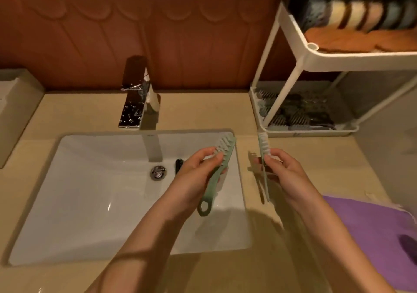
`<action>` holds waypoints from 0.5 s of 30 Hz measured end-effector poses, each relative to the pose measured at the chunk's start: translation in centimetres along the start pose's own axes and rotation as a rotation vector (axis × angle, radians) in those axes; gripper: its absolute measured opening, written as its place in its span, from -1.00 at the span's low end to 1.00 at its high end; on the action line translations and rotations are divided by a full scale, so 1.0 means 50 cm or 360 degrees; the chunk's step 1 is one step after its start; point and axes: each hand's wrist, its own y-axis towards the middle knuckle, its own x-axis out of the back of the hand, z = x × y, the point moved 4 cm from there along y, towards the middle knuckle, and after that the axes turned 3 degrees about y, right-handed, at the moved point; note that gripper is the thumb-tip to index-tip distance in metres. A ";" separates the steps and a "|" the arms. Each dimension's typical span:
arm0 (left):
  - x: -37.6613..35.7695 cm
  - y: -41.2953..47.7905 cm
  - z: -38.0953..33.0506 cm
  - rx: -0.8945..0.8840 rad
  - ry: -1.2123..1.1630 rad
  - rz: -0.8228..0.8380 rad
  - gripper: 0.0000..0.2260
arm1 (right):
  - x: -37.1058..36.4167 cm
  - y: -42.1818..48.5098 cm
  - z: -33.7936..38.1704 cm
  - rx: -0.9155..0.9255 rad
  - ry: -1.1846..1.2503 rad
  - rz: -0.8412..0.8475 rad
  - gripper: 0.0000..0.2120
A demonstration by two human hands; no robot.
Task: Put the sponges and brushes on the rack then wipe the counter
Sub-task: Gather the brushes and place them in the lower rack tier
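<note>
Both forearms reach up from the six o'clock edge over the beige counter (203, 110), whose bare stone runs wide along the back wall and down the strip between basin and rack. At eight o'clock the white sink (90, 202) is sunk into it, its right rim passing under the left hand, with a chrome faucet (140, 103) at its eleven o'clock side and a drain (158, 172) beneath the spout. At two o'clock the white rack (316, 60) stands on the counter; its upper tier holds a row of sponges (352, 14) over orange cloth, its lower tray (304, 132) holds brushes. A purple cloth (370, 236) lies at four o'clock, running off the right edge. The left hand (198, 173) is closed around a green brush (216, 175), bristles toward one o'clock, above the sink's right side. The right hand (286, 171) pinches a slimmer pale brush (264, 162), upright over the counter strip, its tip just short of the tray's front edge. A small dark brush (178, 165) lies in the sink beside the drain.
</note>
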 end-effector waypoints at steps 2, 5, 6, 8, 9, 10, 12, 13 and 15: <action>-0.044 0.021 -0.006 -0.0058 0.0155 0.0018 -0.80 | 0.045 0.026 0.010 0.0065 -0.0074 -0.0030 -0.86; -0.109 0.049 -0.022 -0.0205 0.0324 0.0033 -0.84 | 0.104 0.069 0.032 0.0296 -0.0377 -0.0107 -0.83; -0.130 0.057 -0.029 -0.0267 0.0393 0.0035 -0.84 | 0.120 0.085 0.040 0.0367 -0.0501 -0.0124 -0.81; -0.170 0.072 -0.043 -0.0368 0.0569 0.0048 -0.81 | 0.147 0.120 0.058 0.0479 -0.0693 -0.0155 -0.78; -0.182 0.079 -0.048 -0.0407 0.0641 0.0040 -0.80 | 0.156 0.139 0.066 0.0512 -0.0759 -0.0168 -0.78; -0.194 0.087 -0.054 -0.0443 0.0694 0.0023 -0.81 | 0.167 0.160 0.077 0.0537 -0.0833 -0.0206 -0.78; -0.215 0.108 -0.062 -0.0497 0.0761 -0.0017 -0.83 | 0.195 0.210 0.100 0.0583 -0.1011 -0.0318 -0.76; -0.223 0.117 -0.063 -0.0507 0.0791 -0.0034 -0.83 | 0.208 0.236 0.110 0.0577 -0.1109 -0.0380 -0.74; -0.232 0.135 -0.063 -0.0503 0.0840 -0.0061 -0.82 | 0.230 0.281 0.126 0.0515 -0.1368 -0.0497 -0.70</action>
